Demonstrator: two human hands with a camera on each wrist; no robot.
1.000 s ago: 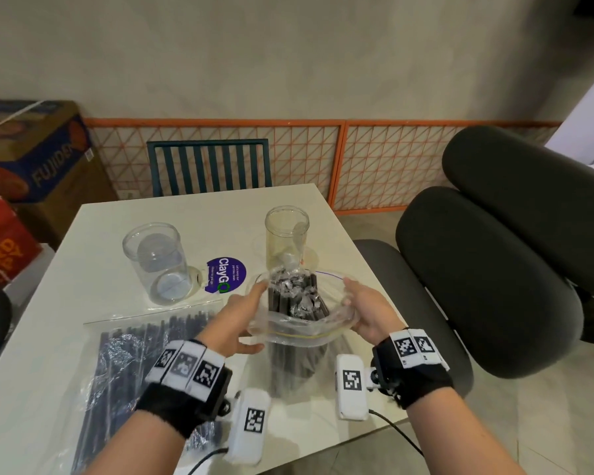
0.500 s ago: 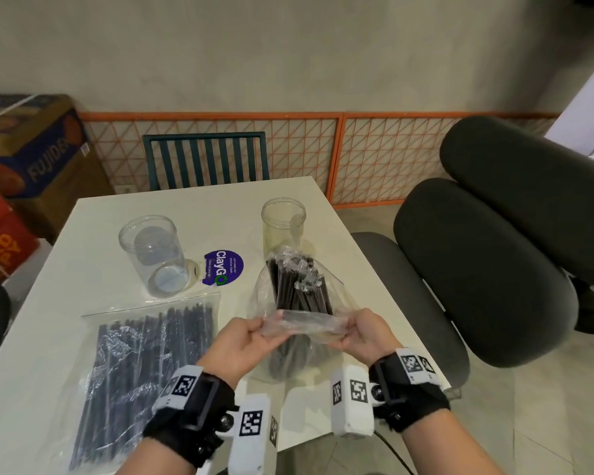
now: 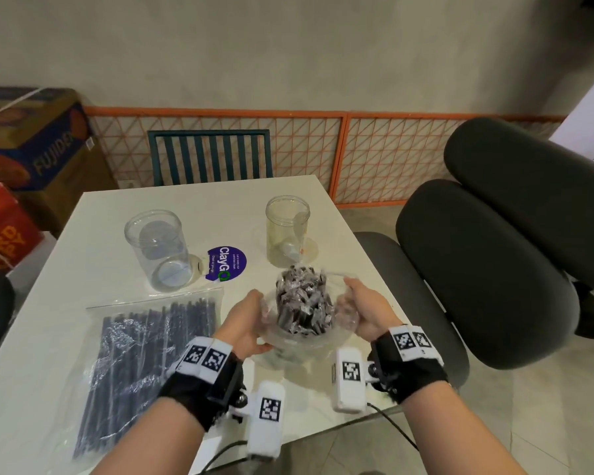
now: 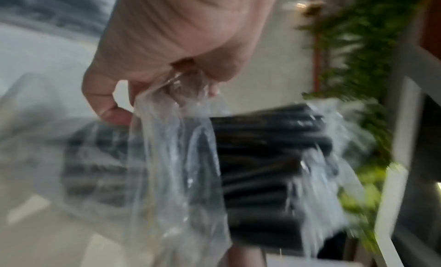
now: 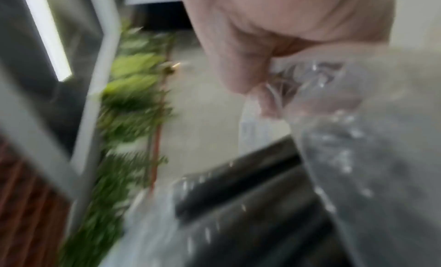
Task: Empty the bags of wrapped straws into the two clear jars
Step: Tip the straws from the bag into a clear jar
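Note:
Both my hands hold one clear plastic bag point(image 3: 302, 341) upright near the table's front edge, its mouth pulled wide. My left hand point(image 3: 244, 323) pinches the left rim and my right hand point(image 3: 360, 310) pinches the right rim. A bundle of black wrapped straws point(image 3: 304, 303) stands in the bag with its ends poking out of the top. The wrist views show the bag point(image 4: 176, 158) point(image 5: 358, 139) gathered in curled fingers. Two clear jars stand empty behind: a wide jar point(image 3: 158, 250) at left and a narrower jar point(image 3: 287, 234) just beyond the bag. A second bag of straws point(image 3: 141, 365) lies flat at left.
A round purple sticker point(image 3: 226, 265) lies on the white table point(image 3: 100, 207) between the jars. A teal chair point(image 3: 210, 156) stands at the far side, dark cushioned seats point(image 3: 487, 269) at the right, cardboard boxes point(image 3: 31, 142) at the left.
The bag's mouth, squeezed nearly flat half a second ago, is pulled wide again and the hands have moved apart. The straw bundle stands more upright.

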